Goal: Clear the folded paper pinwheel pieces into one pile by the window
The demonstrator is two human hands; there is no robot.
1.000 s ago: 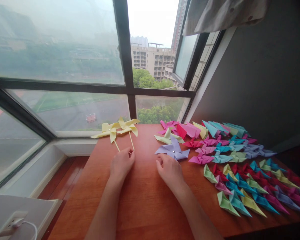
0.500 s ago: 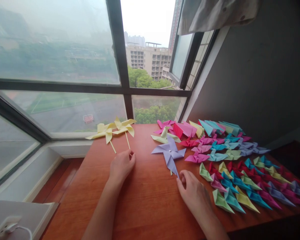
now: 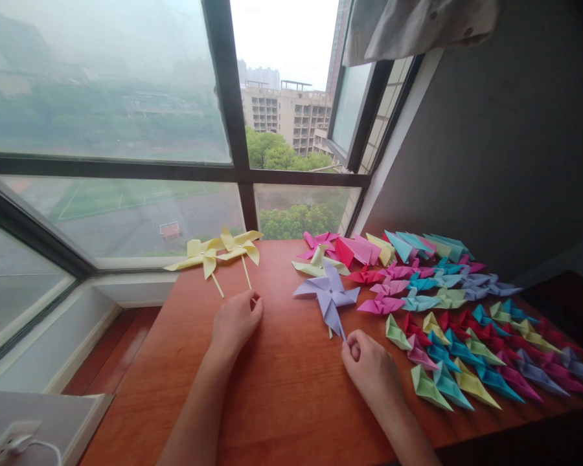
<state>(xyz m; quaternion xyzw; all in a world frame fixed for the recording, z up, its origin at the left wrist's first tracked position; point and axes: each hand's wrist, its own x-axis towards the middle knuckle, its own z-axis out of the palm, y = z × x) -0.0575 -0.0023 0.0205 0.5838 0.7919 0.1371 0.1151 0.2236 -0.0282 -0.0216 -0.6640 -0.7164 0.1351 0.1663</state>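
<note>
My right hand (image 3: pixel 369 362) is closed in a pinch on the end of a lavender stick below a lavender paper pinwheel (image 3: pixel 329 292), which lies on the table. Under it shows the tip of a pale green stick. Just behind are a pale green pinwheel (image 3: pixel 319 261) and a magenta pinwheel (image 3: pixel 317 243). My left hand (image 3: pixel 236 321) rests on the table with its fingers curled in; nothing shows in them. Its knuckles are just in front of the sticks of two yellow pinwheels, one (image 3: pixel 205 255) on the left and the other (image 3: pixel 240 246) beside it.
Rows of folded paper boats (image 3: pixel 471 382) and paper cranes (image 3: pixel 386 304) cover the right of the wooden table (image 3: pixel 282 401). Folded paper planes (image 3: pixel 364 249) lie at the back. A window (image 3: pixel 102 213) stands behind, and a socket with a plug (image 3: pixel 17 443) is at lower left.
The whole view has shifted very slightly. My right hand's fingers have drawn a little closer together at the lavender stick; my left hand stays in place.
</note>
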